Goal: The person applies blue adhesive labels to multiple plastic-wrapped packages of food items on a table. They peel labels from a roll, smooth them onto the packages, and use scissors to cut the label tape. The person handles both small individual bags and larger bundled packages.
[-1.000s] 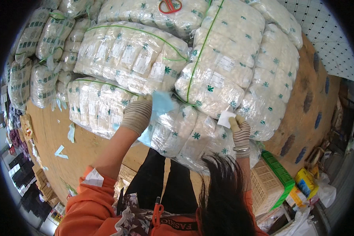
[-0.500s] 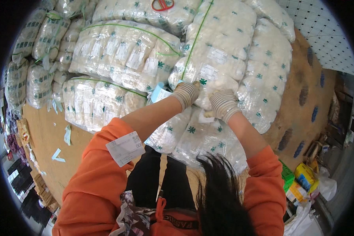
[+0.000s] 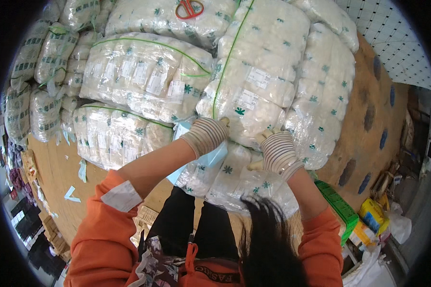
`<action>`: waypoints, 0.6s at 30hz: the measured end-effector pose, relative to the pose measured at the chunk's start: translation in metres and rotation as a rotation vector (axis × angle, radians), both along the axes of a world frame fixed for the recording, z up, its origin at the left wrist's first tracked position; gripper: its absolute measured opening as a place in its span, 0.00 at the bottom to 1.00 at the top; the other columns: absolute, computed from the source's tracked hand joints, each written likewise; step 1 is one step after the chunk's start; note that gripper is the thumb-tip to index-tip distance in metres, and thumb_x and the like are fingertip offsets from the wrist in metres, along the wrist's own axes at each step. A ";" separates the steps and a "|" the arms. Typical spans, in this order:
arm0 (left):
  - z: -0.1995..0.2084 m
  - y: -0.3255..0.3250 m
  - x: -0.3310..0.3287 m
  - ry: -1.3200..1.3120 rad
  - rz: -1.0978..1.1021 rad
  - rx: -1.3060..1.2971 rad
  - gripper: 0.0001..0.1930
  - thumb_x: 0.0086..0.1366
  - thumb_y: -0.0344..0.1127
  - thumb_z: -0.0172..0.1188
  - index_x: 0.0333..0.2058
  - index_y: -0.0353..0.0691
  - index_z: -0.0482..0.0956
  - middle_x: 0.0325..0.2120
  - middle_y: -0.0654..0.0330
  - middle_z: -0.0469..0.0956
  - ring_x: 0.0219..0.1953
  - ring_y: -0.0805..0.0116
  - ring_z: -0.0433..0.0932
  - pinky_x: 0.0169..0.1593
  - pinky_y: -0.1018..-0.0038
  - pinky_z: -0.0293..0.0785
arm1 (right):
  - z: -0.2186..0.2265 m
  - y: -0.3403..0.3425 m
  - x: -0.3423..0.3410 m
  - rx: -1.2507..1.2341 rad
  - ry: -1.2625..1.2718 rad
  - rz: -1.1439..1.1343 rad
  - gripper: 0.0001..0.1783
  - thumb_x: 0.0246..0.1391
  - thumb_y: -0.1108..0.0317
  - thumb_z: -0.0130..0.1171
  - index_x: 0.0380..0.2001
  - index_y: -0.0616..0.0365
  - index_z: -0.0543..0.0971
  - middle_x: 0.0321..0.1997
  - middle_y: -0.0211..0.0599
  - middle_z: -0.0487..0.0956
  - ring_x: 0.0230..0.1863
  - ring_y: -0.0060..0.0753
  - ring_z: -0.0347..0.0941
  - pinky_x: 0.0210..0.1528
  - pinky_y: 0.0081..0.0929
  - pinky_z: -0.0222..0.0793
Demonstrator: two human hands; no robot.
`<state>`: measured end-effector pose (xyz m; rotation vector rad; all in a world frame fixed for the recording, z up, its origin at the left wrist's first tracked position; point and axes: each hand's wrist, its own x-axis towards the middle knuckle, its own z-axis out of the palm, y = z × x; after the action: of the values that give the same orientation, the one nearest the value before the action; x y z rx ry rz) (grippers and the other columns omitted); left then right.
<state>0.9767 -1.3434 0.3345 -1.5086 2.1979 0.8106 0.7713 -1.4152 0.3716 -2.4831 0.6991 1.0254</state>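
Observation:
A tall clear-plastic bundle of white packs [image 3: 273, 45], strapped with a green band, lies in front of me. Both hands wear striped white gloves. At its near left corner, my left hand [image 3: 207, 136] is curled in by the band's end, its fingertips hidden. Light blue sheets [image 3: 211, 158] show beneath that wrist. My right hand [image 3: 278, 152] rests at the bundle's near right corner, thumb apart from its bent fingers, with nothing visible in them. Below the hands lies another plastic-wrapped bundle [image 3: 230, 174]. A pale label [image 3: 122, 196] is stuck to my left sleeve.
Red-handled scissors [image 3: 189, 9] lie on a far bundle. More strapped bundles [image 3: 143, 71] fill the left side, beside several upright wrapped packs [image 3: 45, 110]. A green crate [image 3: 337, 210] and a yellow package [image 3: 373, 215] sit at the right. Blue tape scraps [image 3: 72, 193] lie on the brown floor.
Both hands have come down toward me, the left one also leftward. The bundles and scissors have shifted slightly down and left in view. More of the light blue sheets now shows.

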 end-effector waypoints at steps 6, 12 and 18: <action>-0.010 0.014 0.008 0.072 0.052 -0.066 0.10 0.61 0.31 0.48 0.39 0.39 0.73 0.38 0.55 0.72 0.32 0.56 0.81 0.26 0.61 0.76 | -0.025 0.002 0.000 -0.196 -0.879 -0.423 0.21 0.42 0.57 0.65 0.39 0.55 0.76 0.47 0.42 0.74 0.47 0.44 0.70 0.47 0.39 0.67; -0.005 0.009 0.007 0.094 0.098 0.078 0.13 0.61 0.30 0.50 0.45 0.37 0.74 0.47 0.54 0.72 0.38 0.52 0.81 0.29 0.52 0.78 | -0.041 -0.004 0.056 -0.558 -1.036 -0.214 0.10 0.37 0.67 0.61 0.27 0.52 0.73 0.33 0.33 0.73 0.37 0.39 0.68 0.40 0.37 0.64; -0.003 0.016 0.010 0.122 0.106 -0.094 0.11 0.61 0.31 0.47 0.42 0.38 0.73 0.38 0.57 0.73 0.30 0.59 0.81 0.24 0.64 0.78 | -0.106 0.025 0.058 -0.485 -0.959 -0.123 0.05 0.36 0.67 0.57 0.21 0.51 0.72 0.30 0.31 0.72 0.35 0.38 0.68 0.39 0.38 0.63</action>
<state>0.9862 -1.3275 0.3312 -1.6736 2.2890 0.8643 0.8293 -1.3898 0.2655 -2.8215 0.7885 -0.4701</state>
